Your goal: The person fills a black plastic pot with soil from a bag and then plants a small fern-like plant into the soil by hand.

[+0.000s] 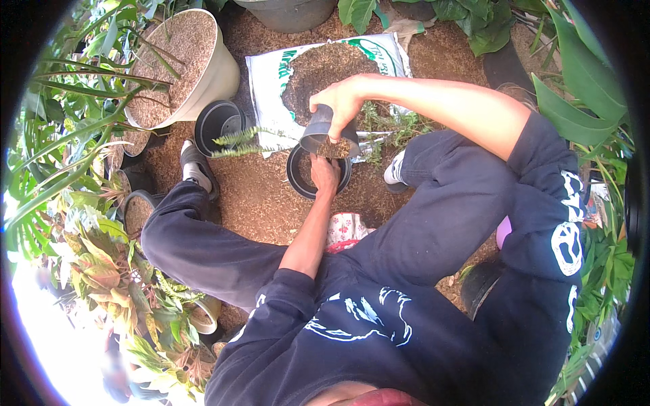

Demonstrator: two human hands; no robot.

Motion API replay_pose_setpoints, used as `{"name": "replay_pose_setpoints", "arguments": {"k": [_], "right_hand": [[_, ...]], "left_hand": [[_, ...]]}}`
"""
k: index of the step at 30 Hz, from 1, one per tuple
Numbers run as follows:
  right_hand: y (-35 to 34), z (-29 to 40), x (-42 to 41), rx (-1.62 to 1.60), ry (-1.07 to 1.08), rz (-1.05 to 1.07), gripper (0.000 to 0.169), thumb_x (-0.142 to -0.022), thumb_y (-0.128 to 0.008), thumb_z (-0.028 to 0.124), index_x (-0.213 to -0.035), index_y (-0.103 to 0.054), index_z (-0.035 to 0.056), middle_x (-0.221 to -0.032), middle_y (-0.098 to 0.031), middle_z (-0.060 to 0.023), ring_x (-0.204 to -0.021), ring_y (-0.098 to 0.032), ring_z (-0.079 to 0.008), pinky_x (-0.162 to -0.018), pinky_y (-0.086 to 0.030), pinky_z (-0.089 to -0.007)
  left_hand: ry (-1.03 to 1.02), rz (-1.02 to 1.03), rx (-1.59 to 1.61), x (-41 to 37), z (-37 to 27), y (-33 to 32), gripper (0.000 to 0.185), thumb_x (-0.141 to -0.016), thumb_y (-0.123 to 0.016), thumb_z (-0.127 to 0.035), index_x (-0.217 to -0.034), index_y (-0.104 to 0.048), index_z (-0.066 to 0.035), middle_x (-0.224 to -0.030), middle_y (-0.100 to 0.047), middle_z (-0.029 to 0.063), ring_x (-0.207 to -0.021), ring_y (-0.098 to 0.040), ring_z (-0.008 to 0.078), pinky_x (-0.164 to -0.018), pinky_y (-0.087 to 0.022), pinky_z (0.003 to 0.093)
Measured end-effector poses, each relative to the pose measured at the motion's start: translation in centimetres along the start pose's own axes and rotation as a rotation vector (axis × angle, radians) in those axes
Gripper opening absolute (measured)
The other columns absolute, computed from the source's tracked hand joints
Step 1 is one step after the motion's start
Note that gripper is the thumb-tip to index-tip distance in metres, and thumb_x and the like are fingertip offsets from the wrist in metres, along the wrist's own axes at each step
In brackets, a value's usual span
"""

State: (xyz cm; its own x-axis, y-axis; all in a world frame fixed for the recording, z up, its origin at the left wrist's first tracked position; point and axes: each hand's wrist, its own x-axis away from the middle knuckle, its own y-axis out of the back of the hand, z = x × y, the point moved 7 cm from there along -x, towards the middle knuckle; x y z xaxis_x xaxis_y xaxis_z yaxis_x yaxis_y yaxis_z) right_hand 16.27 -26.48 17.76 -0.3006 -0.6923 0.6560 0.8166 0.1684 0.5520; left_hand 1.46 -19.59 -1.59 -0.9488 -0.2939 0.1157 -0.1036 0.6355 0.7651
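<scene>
My right hand [345, 104] grips a small black plastic pot [320, 124] tilted on its side, its mouth towards me. Brown potting mix [334, 148] shows at that mouth, beside my right thumb. Fern fronds [238, 138] stick out to the left of it. My left hand [325, 172] is just below the mouth, over a larger black pot [292, 177] standing on the ground; its fingertips are partly hidden, so its hold is unclear. Behind the pots lies a white plastic sack [264, 86], torn wide open, with brown growing medium [330, 66] inside.
An empty black pot [203, 129] stands left of the sack, near a large cream pot [223, 71] of medium. Loose cut greenery [378, 137] lies right of the hands. My feet flank the work spot; leafy potted plants [91, 264] crowd both sides. A floral cloth [348, 228] lies between my legs.
</scene>
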Motion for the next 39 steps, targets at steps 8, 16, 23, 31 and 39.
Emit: {"name": "replay_pose_setpoints", "arguments": {"k": [8, 16, 23, 31, 39], "right_hand": [[-0.5, -0.5, 0.4, -0.005, 0.033, 0.046, 0.097, -0.060, -0.087, 0.041, -0.139, -0.044, 0.0064, -0.127, -0.059, -0.0219, -0.116, -0.059, -0.0357, -0.097, -0.047, -0.0443], [-1.2, -0.3, 0.0, 0.047, 0.017, 0.095, 0.098, -0.060, -0.087, 0.043, -0.141, -0.043, 0.0083, -0.130, -0.057, -0.0212, -0.120, -0.056, -0.0353, -0.100, -0.045, -0.0445], [-1.4, 0.4, -1.2, 0.085, 0.061, 0.120, 0.097, -0.061, -0.087, 0.044, -0.140, -0.043, 0.0085, -0.132, -0.056, -0.0216, -0.122, -0.055, -0.0356, -0.101, -0.045, -0.0448], [-0.5, 1.6, -2.3, 0.159, 0.072, 0.097, 0.098, -0.061, -0.087, 0.045, -0.141, -0.044, 0.0090, -0.134, -0.055, -0.0209, -0.124, -0.054, -0.0357, -0.103, -0.044, -0.0450], [-0.5, 2.6, -3.2, 0.178, 0.080, 0.121, 0.102, -0.059, -0.088, 0.047, -0.142, -0.044, 0.0084, -0.132, -0.057, -0.0204, -0.123, -0.055, -0.0350, -0.102, -0.045, -0.0439]], "left_hand": [[0.135, 0.217, -0.230, 0.5, 1.2, -1.7, 0.031, -0.085, -0.069, -0.020, -0.104, -0.062, 0.003, -0.122, -0.055, 0.0223, -0.088, -0.067, 0.0418, -0.075, -0.055, 0.0502], [-0.010, 0.114, -0.380, 1.1, 2.0, -2.2, 0.023, -0.086, -0.069, -0.025, -0.090, -0.069, -0.003, -0.092, -0.070, 0.0161, -0.086, -0.069, 0.0359, -0.077, -0.049, 0.0506], [0.006, 0.033, -0.022, 1.7, 1.2, 1.8, 0.018, -0.086, -0.069, -0.017, -0.088, -0.070, 0.000, -0.080, -0.070, 0.0225, -0.077, -0.069, 0.0398, -0.071, -0.052, 0.0487], [0.063, 0.003, 0.183, 1.6, 2.7, 2.8, 0.014, -0.087, -0.066, -0.012, -0.093, -0.072, -0.001, -0.083, -0.070, 0.0229, -0.081, -0.070, 0.0385, -0.073, -0.053, 0.0456], [0.097, -0.012, 0.255, 1.8, 2.6, 3.3, 0.015, -0.087, -0.066, -0.013, -0.092, -0.072, 0.000, -0.081, -0.070, 0.0232, -0.079, -0.070, 0.0385, -0.072, -0.052, 0.0447]]}}
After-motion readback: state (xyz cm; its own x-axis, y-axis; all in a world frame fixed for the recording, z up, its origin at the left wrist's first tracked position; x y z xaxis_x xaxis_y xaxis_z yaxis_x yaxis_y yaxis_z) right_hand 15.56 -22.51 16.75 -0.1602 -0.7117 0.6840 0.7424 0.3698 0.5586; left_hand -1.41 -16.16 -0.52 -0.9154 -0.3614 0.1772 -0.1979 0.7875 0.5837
